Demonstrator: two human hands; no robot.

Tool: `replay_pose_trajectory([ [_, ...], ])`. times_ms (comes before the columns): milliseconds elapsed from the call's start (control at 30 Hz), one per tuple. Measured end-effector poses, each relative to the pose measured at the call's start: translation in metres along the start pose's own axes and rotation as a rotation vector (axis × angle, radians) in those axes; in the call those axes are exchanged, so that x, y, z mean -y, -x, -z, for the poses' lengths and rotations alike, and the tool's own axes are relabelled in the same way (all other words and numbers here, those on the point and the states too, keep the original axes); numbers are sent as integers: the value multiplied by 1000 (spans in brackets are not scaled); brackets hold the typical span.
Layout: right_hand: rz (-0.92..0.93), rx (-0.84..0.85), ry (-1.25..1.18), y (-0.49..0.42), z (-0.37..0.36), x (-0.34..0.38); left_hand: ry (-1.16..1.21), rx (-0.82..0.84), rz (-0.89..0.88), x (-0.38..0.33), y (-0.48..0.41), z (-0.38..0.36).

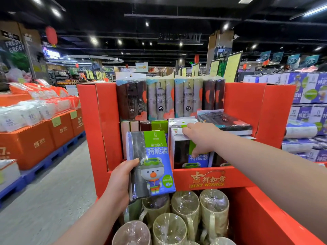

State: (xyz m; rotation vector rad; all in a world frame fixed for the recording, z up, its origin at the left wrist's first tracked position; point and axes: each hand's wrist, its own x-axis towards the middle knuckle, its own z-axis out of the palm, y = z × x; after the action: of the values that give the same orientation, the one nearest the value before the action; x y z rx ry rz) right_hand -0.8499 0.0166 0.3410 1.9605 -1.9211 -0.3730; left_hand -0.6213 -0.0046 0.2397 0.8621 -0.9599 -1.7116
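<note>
My left hand [119, 181] grips a flat pack of black bags [150, 165] with a blue and green label and a cartoon bear, held upright in front of a red cardboard display stand [207, 177]. My right hand [200, 138] reaches into the stand's middle shelf and grips the top of a second, matching pack [182, 151] standing there, thumb on its front. More such packs stand behind it.
Tall roll packs [164, 99] line the stand's top shelf, and a dark pack [224, 122] lies flat at the right. Wrapped mugs [185, 209] fill the lower bin. Orange boxes on blue pallets [40, 138] flank the grey aisle floor at left; purple cartons [307, 106] stack at right.
</note>
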Motion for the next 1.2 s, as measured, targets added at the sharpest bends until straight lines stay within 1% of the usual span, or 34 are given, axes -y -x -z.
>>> replay_pose_trajectory([
  [133, 16, 33, -49, 1, 6, -7, -17, 8, -36, -7, -3, 0],
  [367, 12, -6, -28, 0, 3, -5, -60, 24, -239, -36, -23, -19],
  [433, 17, -19, -31, 0, 1, -5, -78, -13, -258, -42, -33, -27],
  [633, 16, -55, -38, 0, -5, -5, -97, -114, -184, -34, -63, -38],
  [767, 13, -80, -27, -2, -9, -5, -117, -129, -139, -28, -89, -42],
  [833, 14, -83, -30, -3, -10, -6, -172, -143, -115, -23, -111, -38],
  [900, 18, -93, -30, -3, -11, -6, -200, -144, -54, -14, -140, -28],
  [967, 15, -102, -34, -4, -12, -7, -224, -132, 46, -7, -163, -20],
  [1033, 14, -103, -47, -5, -12, -7, -281, -151, 89, -16, -152, -25],
  [1100, 12, -96, -56, -6, -12, -7, -348, -192, 89, -17, -152, -29],
  [1200, 8, -93, -58, -6, -11, -7, -403, -218, -11, -8, -169, -27],
])
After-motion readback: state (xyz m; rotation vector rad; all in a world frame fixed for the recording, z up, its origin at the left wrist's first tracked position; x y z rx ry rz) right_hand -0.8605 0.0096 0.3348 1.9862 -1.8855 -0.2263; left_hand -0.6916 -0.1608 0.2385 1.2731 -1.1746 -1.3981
